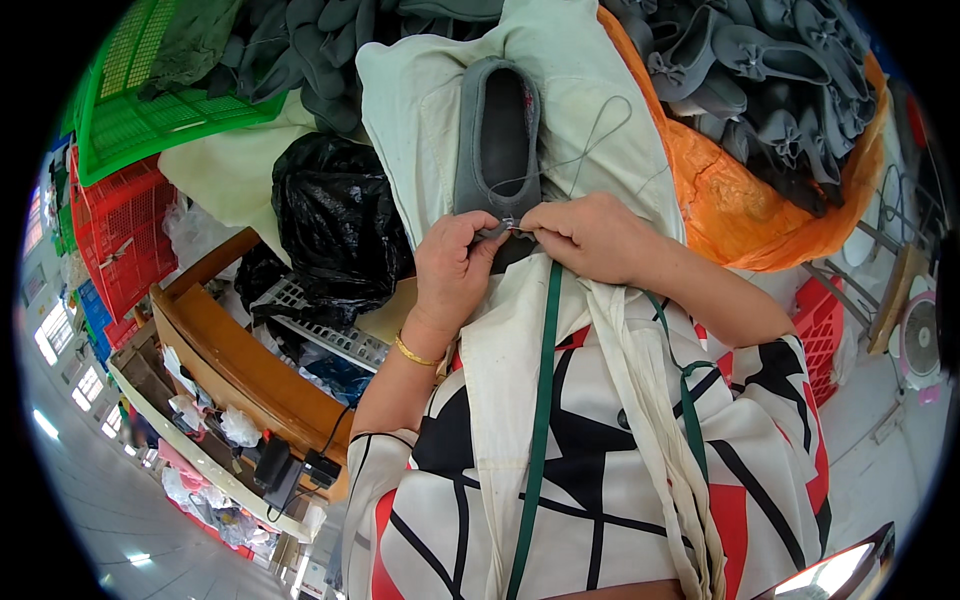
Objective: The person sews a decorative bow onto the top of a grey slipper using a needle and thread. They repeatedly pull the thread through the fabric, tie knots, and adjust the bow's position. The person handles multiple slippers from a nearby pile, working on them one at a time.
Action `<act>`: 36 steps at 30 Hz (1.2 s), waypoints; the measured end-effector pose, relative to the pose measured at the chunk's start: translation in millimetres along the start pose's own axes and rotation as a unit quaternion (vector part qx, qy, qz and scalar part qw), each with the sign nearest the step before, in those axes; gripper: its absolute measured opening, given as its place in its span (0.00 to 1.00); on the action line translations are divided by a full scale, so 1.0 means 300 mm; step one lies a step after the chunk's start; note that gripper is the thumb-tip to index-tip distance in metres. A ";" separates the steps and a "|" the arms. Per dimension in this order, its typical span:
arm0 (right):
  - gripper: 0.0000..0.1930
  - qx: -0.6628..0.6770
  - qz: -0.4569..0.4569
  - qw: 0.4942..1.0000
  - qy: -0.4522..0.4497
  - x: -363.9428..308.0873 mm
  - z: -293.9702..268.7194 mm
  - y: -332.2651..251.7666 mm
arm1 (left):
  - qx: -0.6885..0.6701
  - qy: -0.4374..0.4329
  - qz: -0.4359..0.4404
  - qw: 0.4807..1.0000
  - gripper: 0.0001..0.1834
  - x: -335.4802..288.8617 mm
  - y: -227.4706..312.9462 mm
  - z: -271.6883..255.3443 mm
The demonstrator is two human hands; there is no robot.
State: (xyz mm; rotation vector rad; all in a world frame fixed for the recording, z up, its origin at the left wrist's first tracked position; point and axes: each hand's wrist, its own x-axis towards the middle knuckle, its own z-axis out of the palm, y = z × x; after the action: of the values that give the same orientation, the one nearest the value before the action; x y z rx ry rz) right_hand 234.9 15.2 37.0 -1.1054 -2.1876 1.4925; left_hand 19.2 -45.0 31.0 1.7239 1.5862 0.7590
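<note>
A grey slip-on shoe lies on a white cloth over my lap, its opening up and its toe toward me. At the toe is a small grey bow with a shiny ornament in its middle. My left hand is closed, thumb and fingertips pinching the bow's left side. My right hand is also closed, its fingertips pressed together at the bow's right side; what lies between them is too small to make out. A dark thread loops loosely above the shoe, close to my right hand.
Grey shoes with bows fill an orange sack at the right, and more grey shoes lie at the far left. A green crate, a red crate, a black plastic bag and a wooden drawer stand at the left.
</note>
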 end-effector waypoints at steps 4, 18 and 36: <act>0.07 -0.001 -0.008 1.000 0.004 0.003 0.001 -0.001 | 0.006 0.002 0.004 1.000 0.08 0.002 0.002 0.000; 0.07 -0.049 0.047 0.997 -0.036 0.023 0.053 -0.027 | 0.036 0.051 0.026 0.998 0.07 -0.011 0.013 0.018; 0.11 0.203 0.120 0.971 -0.035 0.110 0.040 -0.002 | 0.018 0.073 0.167 0.983 0.18 -0.005 0.001 0.048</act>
State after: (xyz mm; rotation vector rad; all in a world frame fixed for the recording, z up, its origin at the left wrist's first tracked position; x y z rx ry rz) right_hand 205.2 30.7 26.1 -1.2146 -1.7162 1.9976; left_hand 30.7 -47.8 22.3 2.0299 1.4264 1.0460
